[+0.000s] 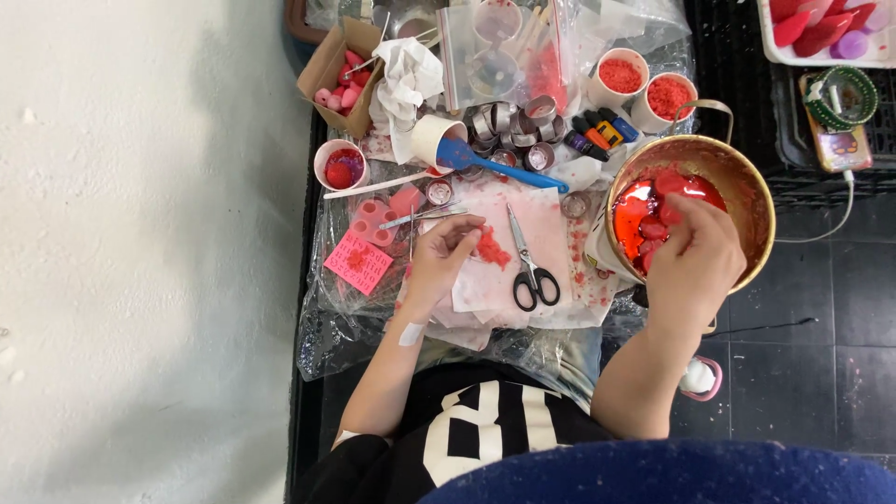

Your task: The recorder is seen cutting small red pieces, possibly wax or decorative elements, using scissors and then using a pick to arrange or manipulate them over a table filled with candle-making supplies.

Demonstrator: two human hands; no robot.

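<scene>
My right hand (693, 257) reaches into a gold metal pot (751, 201) that holds red liquid and several red chunks (653, 227); its fingers are bent over the chunks, and whether they grip one is hidden. My left hand (442, 252) rests on a pink-stained paper sheet (551, 233), fingertips pinched at a small heap of red crumbs (491, 250). Black-handled scissors (529, 266) lie on the sheet between my hands.
Two white cups of red granules (644, 86), a blue spatula (495, 163) in a tipped cup, several metal rings (509, 126), a pink mould (373, 219), a cardboard box (336, 70) and crumpled plastic crowd the black floor. A white wall (140, 233) lies left; a phone (840, 140) right.
</scene>
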